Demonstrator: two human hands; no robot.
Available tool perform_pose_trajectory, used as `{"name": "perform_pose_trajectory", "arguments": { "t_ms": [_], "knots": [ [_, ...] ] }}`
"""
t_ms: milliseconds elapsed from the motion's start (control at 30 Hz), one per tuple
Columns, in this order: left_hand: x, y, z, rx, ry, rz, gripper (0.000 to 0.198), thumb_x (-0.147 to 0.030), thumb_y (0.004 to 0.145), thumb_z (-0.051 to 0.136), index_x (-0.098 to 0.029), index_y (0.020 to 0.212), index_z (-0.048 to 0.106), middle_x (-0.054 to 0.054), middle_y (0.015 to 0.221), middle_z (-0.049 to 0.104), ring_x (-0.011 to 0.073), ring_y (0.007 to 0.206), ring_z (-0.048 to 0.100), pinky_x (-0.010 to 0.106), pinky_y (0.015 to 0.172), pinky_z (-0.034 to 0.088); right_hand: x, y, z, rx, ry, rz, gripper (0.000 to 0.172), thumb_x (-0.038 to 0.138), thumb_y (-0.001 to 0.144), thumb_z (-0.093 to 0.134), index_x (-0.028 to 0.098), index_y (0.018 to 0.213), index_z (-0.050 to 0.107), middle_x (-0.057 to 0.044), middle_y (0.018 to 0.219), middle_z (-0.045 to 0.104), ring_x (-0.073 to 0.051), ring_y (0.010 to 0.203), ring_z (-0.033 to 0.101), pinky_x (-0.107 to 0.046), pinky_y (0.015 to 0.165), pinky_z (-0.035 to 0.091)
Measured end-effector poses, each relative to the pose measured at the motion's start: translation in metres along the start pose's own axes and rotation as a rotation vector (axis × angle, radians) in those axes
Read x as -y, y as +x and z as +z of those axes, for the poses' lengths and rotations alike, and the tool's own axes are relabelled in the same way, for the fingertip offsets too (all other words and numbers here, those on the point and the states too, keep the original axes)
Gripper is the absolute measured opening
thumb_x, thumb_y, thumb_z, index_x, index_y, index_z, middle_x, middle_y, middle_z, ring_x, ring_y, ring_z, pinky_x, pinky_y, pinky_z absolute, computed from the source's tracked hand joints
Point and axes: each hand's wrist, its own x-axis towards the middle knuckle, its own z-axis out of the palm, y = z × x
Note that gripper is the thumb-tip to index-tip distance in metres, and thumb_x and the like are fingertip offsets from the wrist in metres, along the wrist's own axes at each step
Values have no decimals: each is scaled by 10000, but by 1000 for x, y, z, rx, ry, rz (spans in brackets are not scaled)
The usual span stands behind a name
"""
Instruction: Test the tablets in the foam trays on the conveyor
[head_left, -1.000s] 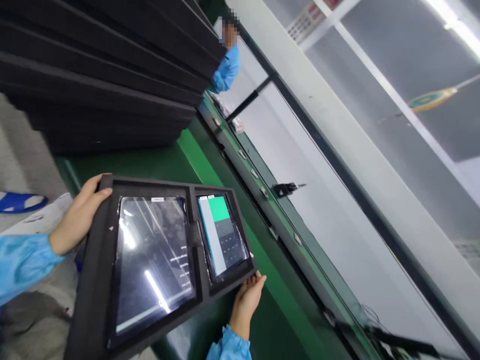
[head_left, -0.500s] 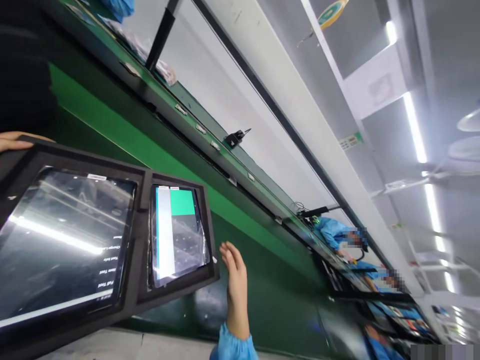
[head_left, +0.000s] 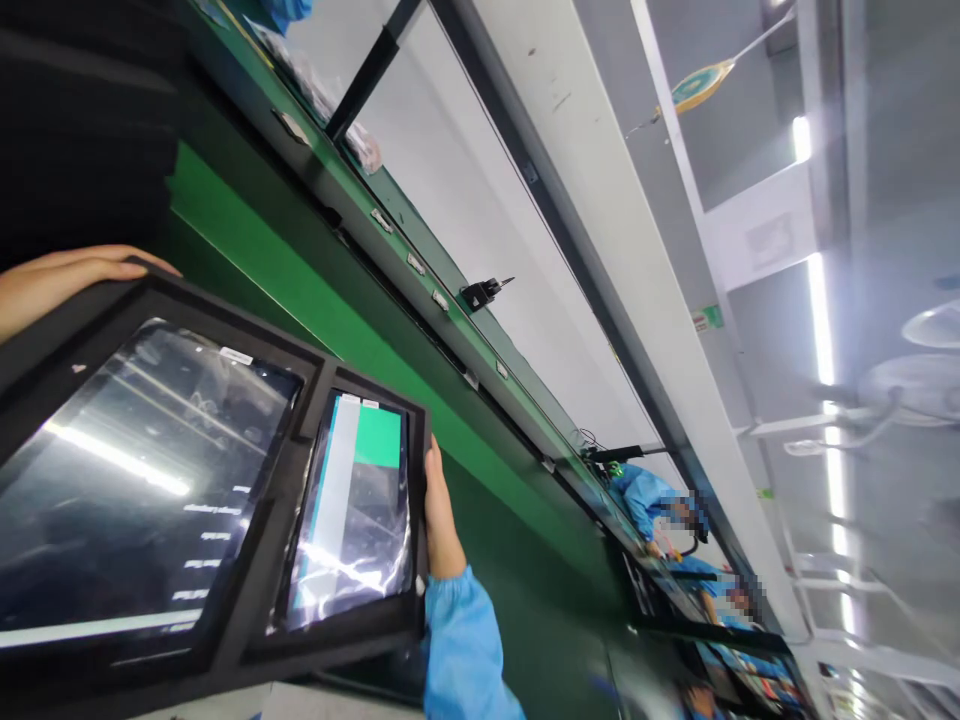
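Observation:
A black foam tray [head_left: 259, 570] is held up at the lower left, tilted, with two recesses. In the larger recess lies a tablet [head_left: 165, 450], its dark glossy screen showing a text menu and reflected light. A smaller tablet [head_left: 367, 520] fills the other recess, its screen lit white and green beneath what looks like wrinkled clear film. My left hand [head_left: 82, 275] is closed over the tray's upper left edge, the thumb side hidden. My right hand [head_left: 442, 520], in a blue sleeve, grips the tray's right edge, with most of its fingers behind the foam.
A green workbench [head_left: 517, 560] runs diagonally behind the tray. Along its ledge are several small pale pieces and a black plug-like adapter [head_left: 480, 293]. Co-workers in blue [head_left: 645, 500] sit farther along at the right. A dark post [head_left: 375, 75] rises at the upper left.
My right hand has come from open beside the tray to gripping its right edge. The tray appears farther right and lower, and more of my left hand shows.

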Motion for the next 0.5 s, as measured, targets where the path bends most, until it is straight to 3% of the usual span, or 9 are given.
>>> {"name": "perform_pose_trajectory", "arguments": {
  "t_ms": [100, 167, 300, 400, 500],
  "knots": [
    [-9, 22, 8, 57, -5, 81, 588, -552, 731, 541, -151, 1146, 657, -96, 1161, 694, 251, 1287, 534, 432, 1221, 279, -9, -32, -9, -23, -50, 109, 689, 669, 914, 538, 293, 1489, 493, -34, 1523, 528, -273, 1425, 484, -441, 1151, 421],
    [-12, 31, 11, 118, -4, 92, 553, -538, 770, 524, -149, 1142, 651, -105, 1124, 695, 258, 1265, 545, 464, 1224, 259, -5, -34, -16, -52, -115, 127, 709, 658, 899, 562, 299, 1504, 470, -36, 1544, 501, -278, 1450, 452, -457, 1172, 398],
    [-13, 32, 13, 145, -26, 86, 516, -542, 813, 497, -163, 1130, 643, -130, 1065, 699, 279, 1241, 567, 450, 1204, 296, 28, 5, -13, -48, -220, -59, 735, 588, 858, 636, 231, 1484, 494, -69, 1594, 428, -280, 1516, 333, -477, 1247, 269],
    [-9, 32, 12, 120, -32, 102, 530, -569, 805, 504, -161, 1113, 645, -144, 1028, 700, 267, 1238, 574, 384, 1181, 337, 52, 36, 4, 162, -238, -181, 536, 494, 858, 650, 225, 1322, 652, -78, 1457, 596, -279, 1420, 482, -464, 1231, 299],
    [-3, 37, 9, 136, -11, 113, 548, -589, 792, 520, -157, 1107, 645, -153, 1050, 699, 261, 1251, 565, 364, 1180, 330, 60, 47, 18, 273, -313, -209, 458, 443, 832, 686, 262, 1253, 695, -55, 1355, 675, -287, 1322, 573, -514, 1252, 211]
  ]
}}
